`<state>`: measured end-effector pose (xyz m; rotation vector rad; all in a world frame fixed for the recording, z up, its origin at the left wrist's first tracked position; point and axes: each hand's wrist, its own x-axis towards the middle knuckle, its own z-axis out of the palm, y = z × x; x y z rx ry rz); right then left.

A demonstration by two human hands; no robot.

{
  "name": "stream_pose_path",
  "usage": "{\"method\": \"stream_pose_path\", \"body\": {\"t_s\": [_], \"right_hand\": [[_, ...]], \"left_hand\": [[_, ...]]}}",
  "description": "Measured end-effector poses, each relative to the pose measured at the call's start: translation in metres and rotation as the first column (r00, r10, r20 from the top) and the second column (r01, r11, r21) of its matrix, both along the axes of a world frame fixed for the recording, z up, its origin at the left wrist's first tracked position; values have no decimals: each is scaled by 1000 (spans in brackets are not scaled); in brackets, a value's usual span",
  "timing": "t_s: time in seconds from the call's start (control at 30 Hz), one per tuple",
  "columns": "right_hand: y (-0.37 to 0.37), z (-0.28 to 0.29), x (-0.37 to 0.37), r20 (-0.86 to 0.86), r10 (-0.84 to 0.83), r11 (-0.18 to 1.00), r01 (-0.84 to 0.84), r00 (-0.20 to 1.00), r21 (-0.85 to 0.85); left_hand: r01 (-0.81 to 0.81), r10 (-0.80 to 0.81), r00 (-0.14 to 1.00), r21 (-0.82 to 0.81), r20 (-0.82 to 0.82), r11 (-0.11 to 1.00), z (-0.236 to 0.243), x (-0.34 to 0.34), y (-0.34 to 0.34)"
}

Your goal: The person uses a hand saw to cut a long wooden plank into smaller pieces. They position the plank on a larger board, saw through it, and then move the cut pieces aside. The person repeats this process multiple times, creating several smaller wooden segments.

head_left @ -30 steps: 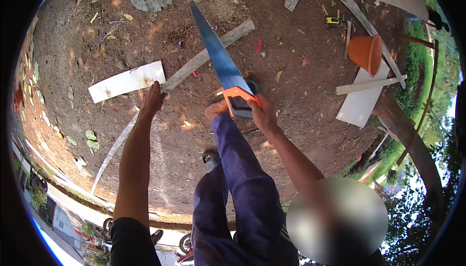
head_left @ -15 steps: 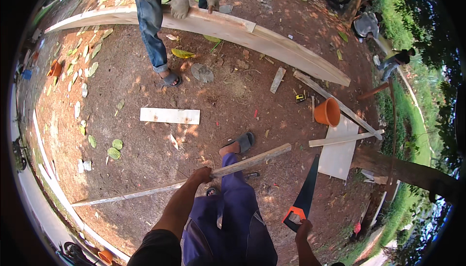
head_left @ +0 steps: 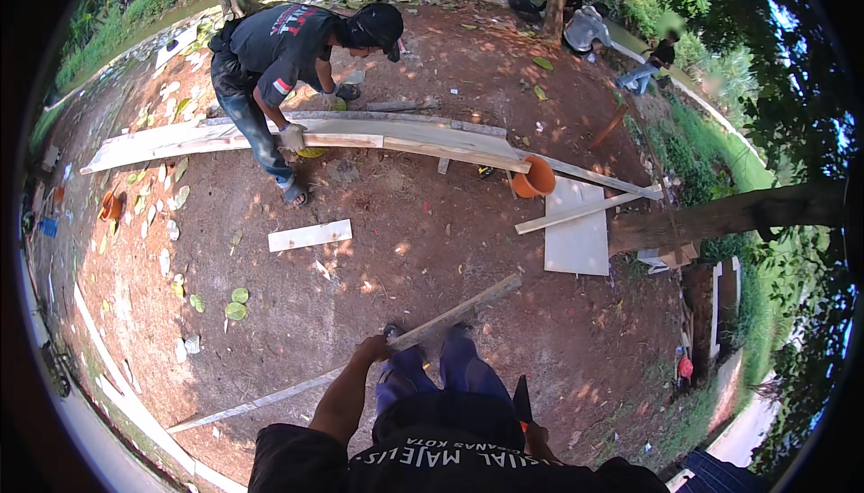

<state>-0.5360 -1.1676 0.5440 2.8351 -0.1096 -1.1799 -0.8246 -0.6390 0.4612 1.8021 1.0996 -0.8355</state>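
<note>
Head view, clock centred on it: long wooden batten (head_left: 432,326) runs low, one end at 8 o'clock, other at 4. Looks narrow, stiff, fairly light for its length; rough faces, so low slip but splinters likely. Probably balances best held near mid-length. Short pale board (head_left: 310,235) flat on the ground at 9; probably light, rigid, easy by its edges. Left hand (head_left: 371,349) at 7, grip wrapped around the batten, roughly mid-length. Saw (head_left: 522,398) at 5, dark blade pointing up toward 12, clear of the batten; blade likely springy, teeth sharp, so take it by the handle only. Right hand (head_left: 538,439) just below, grip apparently around that handle; mostly hidden, finger detail unclear. Orange bucket (head_left: 535,178) at 2, pale panel (head_left: 576,245) at 3.
</note>
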Motion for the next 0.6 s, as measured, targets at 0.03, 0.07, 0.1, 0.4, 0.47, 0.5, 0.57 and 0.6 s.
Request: {"method": "stream_pose_path", "body": {"t_s": [0.03, 0.07, 0.1, 0.4, 0.47, 0.5, 0.57, 0.6], "right_hand": [[-2, 14, 5, -17, -3, 998, 2, 1000, -59], [6, 17, 10, 30, -154, 988, 155, 988, -23], [15, 14, 23, 78, -304, 953, 303, 949, 26], [57, 18, 117, 171, -60, 987, 33, 983, 159], [56, 8, 138, 167, -65, 982, 33, 984, 188], [52, 3, 149, 127, -50, 974, 21, 991, 224], [54, -7, 163, 98, 140, 963, -158, 985, 217], [55, -10, 169, 85, 234, 945, -247, 968, 213]], "left_hand": [[-27, 18, 994, -82, -108, 996, 45, 25, -9], [-46, 38, 993, -72, -111, 996, 52, 21, -19], [-63, 57, 993, -57, -105, 996, 54, 26, -26], [-71, 77, 985, 43, -152, 997, 79, 3, -101], [-117, 134, 975, 105, -175, 988, 101, 6, -121], [-112, 131, 975, 115, -177, 987, 111, 8, -131], [-132, 158, 968, 141, -196, 981, 131, 6, -153], [-179, 207, 957, 151, -203, 972, 136, 6, -162]]}}
